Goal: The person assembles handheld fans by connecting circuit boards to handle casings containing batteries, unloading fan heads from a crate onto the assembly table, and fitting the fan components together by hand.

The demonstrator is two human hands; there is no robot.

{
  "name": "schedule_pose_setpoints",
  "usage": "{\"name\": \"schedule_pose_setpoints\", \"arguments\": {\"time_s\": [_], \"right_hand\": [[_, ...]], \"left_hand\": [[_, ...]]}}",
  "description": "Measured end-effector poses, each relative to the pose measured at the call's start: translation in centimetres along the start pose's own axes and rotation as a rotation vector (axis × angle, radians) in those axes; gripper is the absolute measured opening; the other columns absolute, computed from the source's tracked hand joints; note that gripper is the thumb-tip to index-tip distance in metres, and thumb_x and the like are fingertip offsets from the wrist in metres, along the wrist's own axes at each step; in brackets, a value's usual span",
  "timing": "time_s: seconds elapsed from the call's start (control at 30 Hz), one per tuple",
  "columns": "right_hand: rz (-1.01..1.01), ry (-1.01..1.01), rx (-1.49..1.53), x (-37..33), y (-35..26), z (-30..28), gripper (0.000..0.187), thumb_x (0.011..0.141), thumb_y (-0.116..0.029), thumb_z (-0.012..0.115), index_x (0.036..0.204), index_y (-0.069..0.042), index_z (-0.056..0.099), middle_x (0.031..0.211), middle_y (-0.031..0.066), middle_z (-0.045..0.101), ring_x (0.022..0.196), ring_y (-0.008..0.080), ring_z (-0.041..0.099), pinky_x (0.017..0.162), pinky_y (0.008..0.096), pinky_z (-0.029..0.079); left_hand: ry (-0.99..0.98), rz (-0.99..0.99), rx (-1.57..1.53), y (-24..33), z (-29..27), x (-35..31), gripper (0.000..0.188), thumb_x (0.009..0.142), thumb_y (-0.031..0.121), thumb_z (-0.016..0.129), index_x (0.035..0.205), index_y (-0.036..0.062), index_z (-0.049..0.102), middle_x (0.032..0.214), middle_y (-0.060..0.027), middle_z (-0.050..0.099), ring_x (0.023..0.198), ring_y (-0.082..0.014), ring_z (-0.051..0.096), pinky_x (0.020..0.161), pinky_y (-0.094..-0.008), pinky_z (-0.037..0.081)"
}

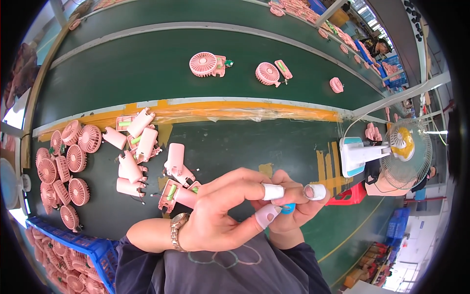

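Both my hands meet in front of my chest, over the near edge of the green bench. My left hand [220, 210], with a watch [178, 230] on its wrist, is closed in a pinch against the fingers of the other hand. White tape wraps its index finger and a pale pink wrap covers its thumb. My right hand [293, 215] is curled closed, with white tape round one fingertip. Between the hands a small blue rounded thing [288, 208] shows, partly covered by fingers. What the left fingertips pinch is hidden.
Left on the bench lie several pink fan heads [76, 158] and pink handle casings [147, 144]. A blue crate [100, 250] of pink parts stands lower left. Beyond the taped ledge, a green belt [156, 59] carries pink fan parts. A desk fan [364, 156] stands right.
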State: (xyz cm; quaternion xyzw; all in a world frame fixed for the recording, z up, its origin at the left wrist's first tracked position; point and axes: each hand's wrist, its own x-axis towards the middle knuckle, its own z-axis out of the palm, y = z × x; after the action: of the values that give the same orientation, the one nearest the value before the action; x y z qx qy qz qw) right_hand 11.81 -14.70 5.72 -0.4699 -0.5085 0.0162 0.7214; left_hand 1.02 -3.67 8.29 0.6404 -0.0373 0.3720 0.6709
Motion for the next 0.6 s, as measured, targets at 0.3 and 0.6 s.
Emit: {"name": "schedule_pose_setpoints", "arguments": {"time_s": [0.3,0.6], "right_hand": [[0.005,0.053,0.065,-0.48,0.58,0.42,0.034,0.092,-0.013,0.058,0.115,-0.010,0.033,0.075,0.0073,0.067,0.053,0.0160,0.056,0.051,0.0314,0.040],[0.048,0.047,0.176,-0.67,0.94,0.15,0.037,0.093,-0.012,0.057,0.118,-0.010,0.029,0.076,0.0052,0.066,0.053,0.0169,0.055,0.052,0.0350,0.041]], "left_hand": [[-0.004,-0.011,-0.020,-0.32,0.26,-0.34,0.030,0.076,-0.003,0.069,0.105,-0.0028,0.059,0.099,-0.0163,0.059,0.079,-0.0143,0.060,0.066,-0.0243,0.050],[-0.021,-0.018,-0.032,-0.36,0.30,-0.11,0.031,0.076,-0.004,0.070,0.105,-0.0019,0.059,0.099,-0.0155,0.058,0.079,-0.0153,0.061,0.070,-0.0262,0.051]]}}
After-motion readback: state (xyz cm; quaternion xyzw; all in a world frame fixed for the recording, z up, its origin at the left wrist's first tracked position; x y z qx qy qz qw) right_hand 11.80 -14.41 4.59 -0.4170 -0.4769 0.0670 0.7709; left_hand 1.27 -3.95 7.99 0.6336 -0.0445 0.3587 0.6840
